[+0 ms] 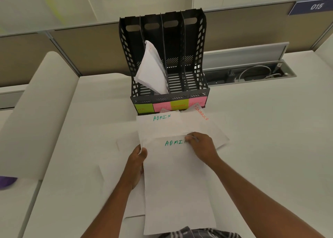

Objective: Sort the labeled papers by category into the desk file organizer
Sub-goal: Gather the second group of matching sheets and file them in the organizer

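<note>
Hands of ours, left hand (137, 163) and right hand (202, 145) pinching white "ADMIN" sheet (177, 183), before black four-slot plastic organizer (198, 44).

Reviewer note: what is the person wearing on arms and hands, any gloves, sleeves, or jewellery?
Both the left hand and right hand are bare, without gloves. Forearms show no sleeves, watch or bands. At the bottom edge, a dark plaid garment is visible.

Matt white paper sheet (178, 183) in your hands; at 12 o'clock, your perforated black plastic organizer (164, 57), dull-finished, with matt green and pink paper sticky labels (171, 105). Your desk (270, 138) is smooth, off-white laminate; at 2 o'clock, a brushed metal cable-tray lid (243, 54).
</note>
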Tool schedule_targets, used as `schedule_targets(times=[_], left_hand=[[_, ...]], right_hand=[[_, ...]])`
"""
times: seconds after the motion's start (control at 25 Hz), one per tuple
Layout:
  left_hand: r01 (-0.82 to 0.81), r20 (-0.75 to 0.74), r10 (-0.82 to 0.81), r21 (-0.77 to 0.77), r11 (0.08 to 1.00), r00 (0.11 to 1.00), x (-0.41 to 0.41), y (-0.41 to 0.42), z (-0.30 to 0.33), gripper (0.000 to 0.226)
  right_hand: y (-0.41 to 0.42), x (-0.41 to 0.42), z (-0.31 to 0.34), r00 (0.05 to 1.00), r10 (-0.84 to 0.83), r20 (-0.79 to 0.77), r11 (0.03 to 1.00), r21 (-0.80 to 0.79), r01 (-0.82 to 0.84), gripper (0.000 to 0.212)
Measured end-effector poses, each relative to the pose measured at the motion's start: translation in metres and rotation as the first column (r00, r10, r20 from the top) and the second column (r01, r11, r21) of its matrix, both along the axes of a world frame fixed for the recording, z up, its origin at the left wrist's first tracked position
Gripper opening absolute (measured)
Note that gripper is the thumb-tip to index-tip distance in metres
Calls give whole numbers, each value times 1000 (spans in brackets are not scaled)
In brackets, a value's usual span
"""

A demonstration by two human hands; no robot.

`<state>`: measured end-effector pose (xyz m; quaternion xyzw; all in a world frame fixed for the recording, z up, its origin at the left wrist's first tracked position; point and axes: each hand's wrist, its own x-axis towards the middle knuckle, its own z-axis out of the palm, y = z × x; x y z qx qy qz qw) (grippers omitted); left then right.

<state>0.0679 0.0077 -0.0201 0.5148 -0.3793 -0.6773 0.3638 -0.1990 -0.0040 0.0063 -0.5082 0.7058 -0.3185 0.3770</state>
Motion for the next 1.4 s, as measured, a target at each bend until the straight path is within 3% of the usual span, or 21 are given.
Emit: schedule_targets(times=[0.08,0.16,0.24,0.32,0.4,0.52,0.6,0.68,0.88,0.96,1.08,1.16,1.24,1.28,1.4], left_hand=[[25,92,-22,-33,999,995,-3,3,-3,49],[-46,243,53,-34,998,968,-8,3,-5,30],[-183,286,173,5,983,942,-8,2,-4,32],[-257,280,238,32,966,930,-3,0,-4,30],[-282,287,260,38,959,922,3,-1,-6,28],[-329,288,306,35,944,907,5,-3,-6,27],[-331,291,308,33,943,906,5,-3,-7,26],[-333,295,309,33,942,904,6,-2,-8,26],[-366,301,338,40,930,892,11,-1,-10,27],[-373,298,345,40,927,890,12,-1,-12,26],[-368,318,340,31,929,885,12,-2,-15,27],[-367,328,337,30,930,882,11,-3,-16,26],[-368,331,338,33,929,881,11,-3,-16,25],[-368,335,337,33,929,880,11,-3,-17,25],[-373,346,341,28,927,874,12,-4,-18,25]], right_hand=[[1,-10,2,995,-17,101,1000,12,15,18],[1,-21,1,971,-187,149,981,-22,192,11],[-3,-44,-7,887,-455,-78,890,-73,450,37],[-1,-67,-14,837,-483,-259,850,92,519,54],[3,-75,-17,896,-416,-157,890,132,437,44],[16,-51,-7,963,-267,-47,911,-337,236,16],[31,-24,-4,972,-103,-213,824,-566,-37,11],[44,-1,-4,934,-34,-355,749,-628,-211,12],[56,19,-8,957,69,-282,633,-729,-261,13],[53,15,-10,992,69,-110,721,-681,-126,15],[37,2,-15,945,-240,224,893,-330,305,16],[19,-9,-21,921,-379,86,913,-124,388,23],[4,-16,-21,916,-365,-165,930,-22,367,45],[-2,-19,-18,909,-368,-195,927,0,375,53],[-10,-19,-5,879,-477,-9,879,-34,476,50]])
